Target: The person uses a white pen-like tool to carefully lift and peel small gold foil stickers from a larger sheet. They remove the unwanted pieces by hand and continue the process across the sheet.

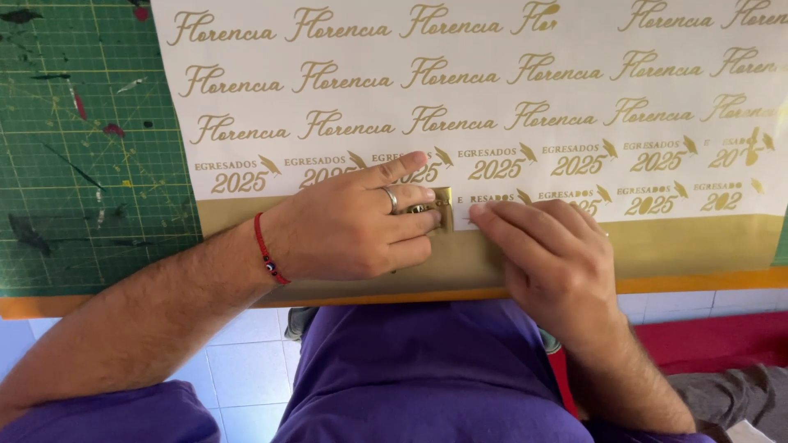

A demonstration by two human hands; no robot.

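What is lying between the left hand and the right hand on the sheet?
In the head view, a small peeled gold vinyl piece lies between the left hand and right hand, on the gold-lettered sheet.

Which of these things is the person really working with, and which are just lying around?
In hand:
- sheet of gold lettering, white-backed
- peeled gold scrap, at the left hand
- gold strip along the sheet's lower edge, under the right hand

Just there:
- green cutting mat, paint-stained
- red bracelet and ring, worn
- tiled floor
- red cloth
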